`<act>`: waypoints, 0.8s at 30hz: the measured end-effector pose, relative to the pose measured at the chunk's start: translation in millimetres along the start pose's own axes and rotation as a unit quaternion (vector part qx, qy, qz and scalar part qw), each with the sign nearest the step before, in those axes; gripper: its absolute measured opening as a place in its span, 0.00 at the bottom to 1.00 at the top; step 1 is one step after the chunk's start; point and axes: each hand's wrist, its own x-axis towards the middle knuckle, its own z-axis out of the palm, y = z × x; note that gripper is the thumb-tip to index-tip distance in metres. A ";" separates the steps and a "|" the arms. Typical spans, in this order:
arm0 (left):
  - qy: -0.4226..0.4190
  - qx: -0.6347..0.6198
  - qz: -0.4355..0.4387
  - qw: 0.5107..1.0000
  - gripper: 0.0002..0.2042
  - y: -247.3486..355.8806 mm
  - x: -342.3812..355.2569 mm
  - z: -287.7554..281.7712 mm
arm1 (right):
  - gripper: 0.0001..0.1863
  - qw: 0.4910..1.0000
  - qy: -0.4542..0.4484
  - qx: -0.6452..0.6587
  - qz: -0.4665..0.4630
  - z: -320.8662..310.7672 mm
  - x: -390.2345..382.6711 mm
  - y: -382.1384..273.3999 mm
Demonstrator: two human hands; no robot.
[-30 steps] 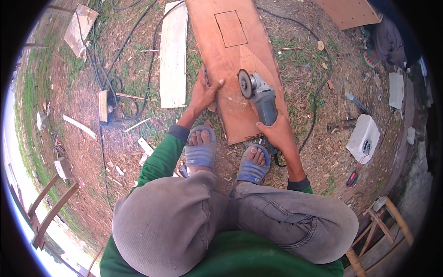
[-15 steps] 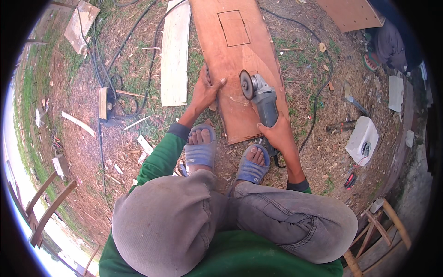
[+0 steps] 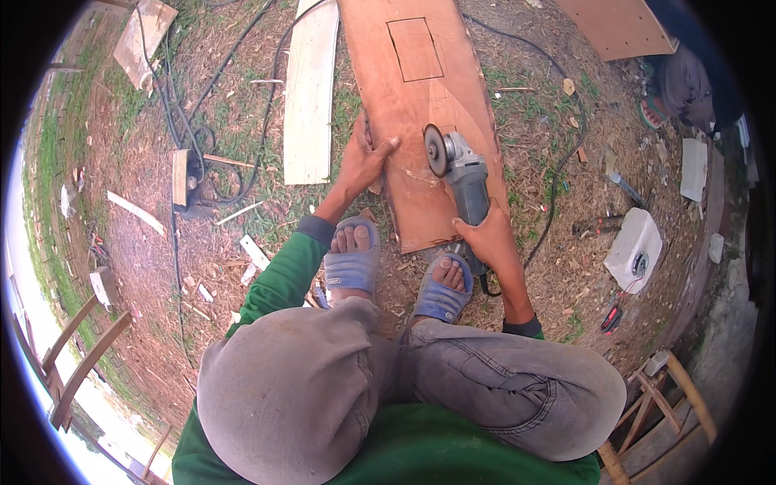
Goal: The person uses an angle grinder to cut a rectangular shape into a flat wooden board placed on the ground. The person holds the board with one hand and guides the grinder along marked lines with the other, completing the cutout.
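A long reddish-brown wooden board (image 3: 416,105) lies on the ground ahead of my feet, with a dark rectangle drawn on its far part. My left hand (image 3: 365,162) grips the board's left edge, thumb on top and fingers hidden beneath or behind the edge. In my right hand (image 3: 487,237) is a grey angle grinder (image 3: 469,182), held by its body over the board's near right part. The grinder's disc (image 3: 436,150) stands almost upright above the wood; whether it touches or spins I cannot tell.
A pale plank (image 3: 309,97) lies left of the board. Black cables (image 3: 558,174) run across the ground on both sides. A planer-like tool (image 3: 187,179) rests at left. At right are a white container (image 3: 633,250) and another person's leg (image 3: 683,85) by a brown panel (image 3: 618,28).
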 end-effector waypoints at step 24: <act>0.000 0.005 -0.012 1.000 0.48 14.7 -5.1 1.5 | 0.45 1.000 0.009 -0.013 0.008 4.0 6.4 -7.2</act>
